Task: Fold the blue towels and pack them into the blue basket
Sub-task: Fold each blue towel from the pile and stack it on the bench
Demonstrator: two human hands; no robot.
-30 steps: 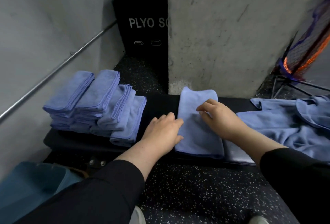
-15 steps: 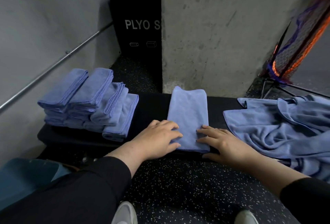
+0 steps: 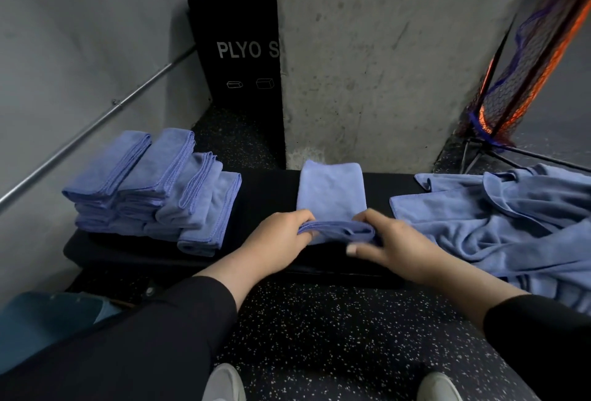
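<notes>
A stack of folded towels sits left on the bench. Left hand and right hand pinch the middle towel's near edge, mid-fold. An unfolded pile waits right; the basket, near left, seems unpacked.

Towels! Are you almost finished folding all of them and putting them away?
Not yet. A stack of folded towels already sits on the left of the black bench. The left hand and right hand are lifting the near edge of one half-folded towel. A heap of unfolded towels waits on the right. No towels can be seen in the blue basket yet.
</notes>
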